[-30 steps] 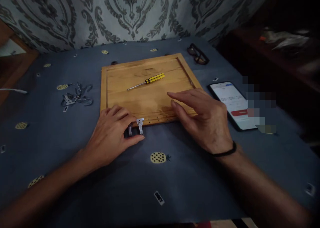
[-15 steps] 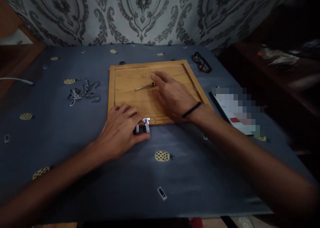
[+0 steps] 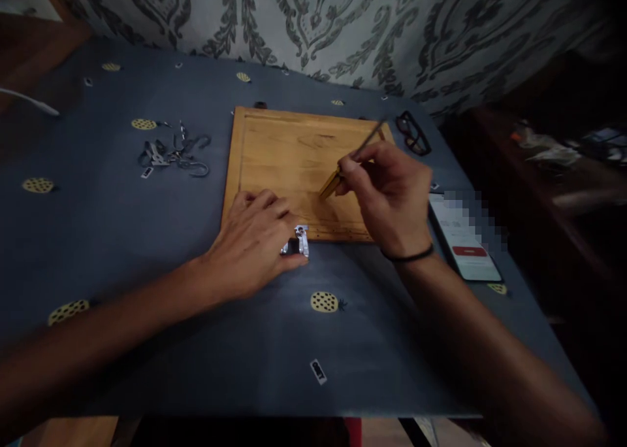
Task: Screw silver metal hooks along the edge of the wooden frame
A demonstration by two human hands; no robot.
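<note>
A wooden panel [image 3: 289, 153] with a raised border lies flat on the table. Several small dark holes show along its near edge. My left hand [image 3: 259, 238] rests over the panel's near left part, thumb and fingers closed round a shiny metal fitting [image 3: 304, 238] at that edge; the fingers hide part of it. Above the panel's right side, my right hand [image 3: 389, 192] grips a screwdriver [image 3: 330, 184] near where its yellow handle meets the shaft. The handle end points down and left, while the dark shaft slants up and right, away from the fitting.
Several metal hooks and clips [image 3: 174, 156] lie in a heap left of the panel. Dark-framed glasses [image 3: 412, 133] sit beyond its right corner. A phone [image 3: 465, 244] with its screen lit lies by my right wrist. A white cable [image 3: 32, 100] reaches in at the left.
My right hand has picked the screwdriver up off the panel and lifted it, with the shaft now pointing up and right. The left hand stays on the metal fitting. The view has tilted.
</note>
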